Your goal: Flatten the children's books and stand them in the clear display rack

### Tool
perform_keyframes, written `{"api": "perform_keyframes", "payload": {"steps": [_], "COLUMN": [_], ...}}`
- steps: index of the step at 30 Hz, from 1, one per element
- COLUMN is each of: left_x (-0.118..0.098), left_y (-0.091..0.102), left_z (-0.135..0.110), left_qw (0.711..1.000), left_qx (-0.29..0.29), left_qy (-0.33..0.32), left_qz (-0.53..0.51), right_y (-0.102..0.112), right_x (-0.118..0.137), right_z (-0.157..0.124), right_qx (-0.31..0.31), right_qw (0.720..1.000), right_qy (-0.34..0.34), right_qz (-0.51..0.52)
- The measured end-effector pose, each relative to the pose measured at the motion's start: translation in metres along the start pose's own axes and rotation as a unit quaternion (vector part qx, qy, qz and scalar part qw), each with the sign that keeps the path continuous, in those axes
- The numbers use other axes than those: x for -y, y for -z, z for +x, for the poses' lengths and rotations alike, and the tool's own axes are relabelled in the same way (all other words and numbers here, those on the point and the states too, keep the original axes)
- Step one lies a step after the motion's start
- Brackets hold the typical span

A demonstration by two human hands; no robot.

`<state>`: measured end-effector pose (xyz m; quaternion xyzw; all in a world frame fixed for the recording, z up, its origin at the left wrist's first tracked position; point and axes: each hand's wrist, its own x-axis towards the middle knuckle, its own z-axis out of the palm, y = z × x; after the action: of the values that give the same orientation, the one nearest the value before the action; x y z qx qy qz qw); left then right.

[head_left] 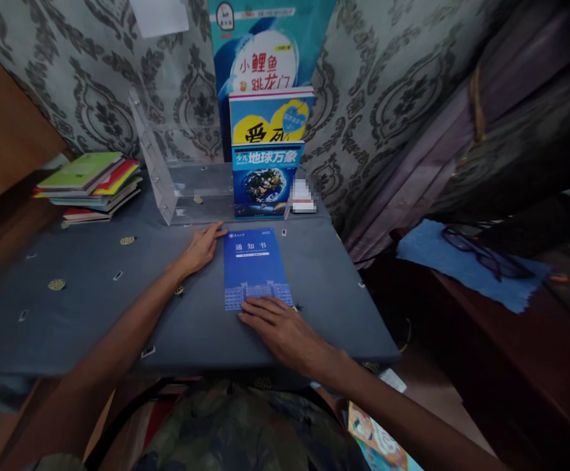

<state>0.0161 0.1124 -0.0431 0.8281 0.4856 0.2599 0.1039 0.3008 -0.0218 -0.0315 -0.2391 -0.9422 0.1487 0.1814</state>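
Observation:
A thin blue booklet [252, 264] with Chinese characters lies flat on the grey cloth-covered table [93, 294]. My left hand [201, 248] rests open with its fingers flat, touching the booklet's upper left corner. My right hand [278, 327] lies open on the booklet's near edge, fingers stretched over its lower part. Just beyond the booklet stands a clear acrylic rack [167, 170] holding three upright books, the front one blue with a picture of Earth [264, 180].
A stack of colourful books [91, 186] sits at the table's far left. Patterned wallpaper is behind the rack. To the right, a dark wooden surface holds a blue cloth [461, 261] with glasses [481, 252] on it. Another colourful book [378, 438] lies on the floor.

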Motion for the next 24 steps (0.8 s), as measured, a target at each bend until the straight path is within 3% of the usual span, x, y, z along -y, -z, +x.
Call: {"api": "perform_keyframes", "payload": {"steps": [5, 8, 14, 19, 24], "left_x": [0.000, -0.003, -0.018, -0.025, -0.024], "left_y": [-0.002, -0.001, 0.005, 0.009, 0.016], "left_z": [-0.001, -0.001, 0.012, 0.038, 0.056], "left_qw": [1.000, 1.000, 0.997, 0.984, 0.977], "left_qx": [-0.005, -0.009, 0.018, 0.082, 0.150], "left_qy": [0.003, 0.006, 0.035, 0.045, 0.104], "left_qz": [0.004, 0.005, 0.066, 0.153, 0.113], "right_y": [0.015, 0.021, 0.025, 0.023, 0.020], "right_x": [-0.010, -0.014, -0.028, -0.043, -0.048], "right_z": [-0.040, -0.048, -0.015, 0.021, 0.030], "right_qx": [-0.087, -0.107, -0.063, -0.029, -0.026], "right_qw": [0.994, 0.990, 0.992, 0.988, 0.986], "right_qy": [-0.061, -0.087, -0.110, -0.134, -0.150], "right_qz": [0.020, 0.022, -0.029, -0.077, -0.073]}}
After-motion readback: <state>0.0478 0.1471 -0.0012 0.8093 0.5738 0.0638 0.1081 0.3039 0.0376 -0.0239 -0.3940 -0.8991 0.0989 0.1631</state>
